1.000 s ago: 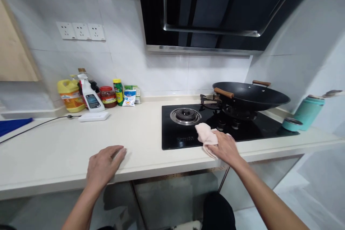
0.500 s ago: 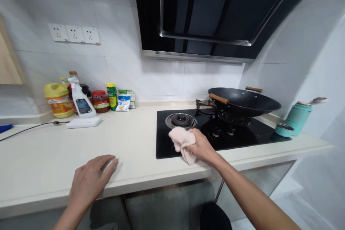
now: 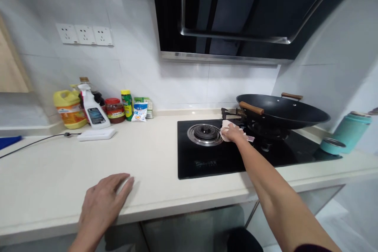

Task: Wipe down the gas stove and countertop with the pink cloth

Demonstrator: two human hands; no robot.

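Observation:
My right hand [image 3: 234,132] grips a pale pink cloth [image 3: 226,126] and presses it to the black glass gas stove [image 3: 201,167], just right of the round left burner [image 3: 206,133]. Part of the cloth is hidden behind the hand. Over the stove's right side sits a black wok [image 3: 283,112] with wooden handles, a short way beyond the cloth. My left hand [image 3: 103,199] rests on the white countertop [image 3: 147,165] near its front edge, fingers and thumb apart, holding nothing.
At the back left stand a yellow jug [image 3: 69,109], a white spray bottle [image 3: 95,110], a red-lidded jar [image 3: 114,110], a green shaker [image 3: 126,105] and a small packet [image 3: 139,112]. A turquoise container [image 3: 352,132] and bowl [image 3: 332,146] stand right. A range hood [image 3: 233,12] overhangs the stove.
My right hand has carried the cloth from the stove's front edge back and to the right, beside the left burner. My left hand stays on the counter. The view has shifted slightly.

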